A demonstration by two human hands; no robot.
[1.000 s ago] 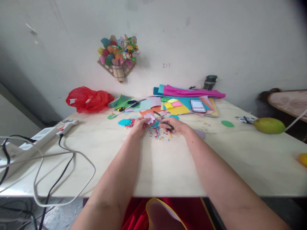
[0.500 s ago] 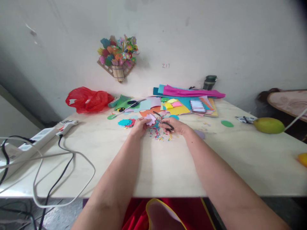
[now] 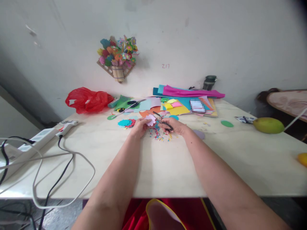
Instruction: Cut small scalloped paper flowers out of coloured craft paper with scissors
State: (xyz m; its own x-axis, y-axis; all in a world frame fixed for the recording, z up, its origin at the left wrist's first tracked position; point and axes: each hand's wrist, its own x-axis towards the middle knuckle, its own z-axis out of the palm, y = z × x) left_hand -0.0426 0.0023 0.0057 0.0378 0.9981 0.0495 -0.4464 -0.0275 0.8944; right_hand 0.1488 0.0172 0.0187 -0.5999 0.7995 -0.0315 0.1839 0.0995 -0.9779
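Between the thumb and fingers of my left hand (image 3: 139, 127) is a pale lilac paper flower (image 3: 151, 120) with a scalloped edge. My right hand (image 3: 176, 126) grips black-handled scissors (image 3: 169, 126), whose blades point left and lie at the flower's right edge. Below both hands, small coloured paper scraps (image 3: 161, 136) are strewn over the table (image 3: 165, 169). A blue scalloped cut-out (image 3: 124, 123) and a red one (image 3: 131, 122) lie just left of my left hand. Right of my right wrist rests a lilac paper disc (image 3: 199, 134).
Behind my hands lie coloured sheets (image 3: 183, 108), a second pair of scissors (image 3: 134, 103) and a phone-like object (image 3: 197, 106). A red plastic bag (image 3: 88, 99) sits back left. Power strips and cables (image 3: 72, 153) run along the left; a mango-like fruit (image 3: 269, 125) lies right.
The lilac flower has turned slightly in my left fingers. Both hands and the scissors stay in nearly the same place.
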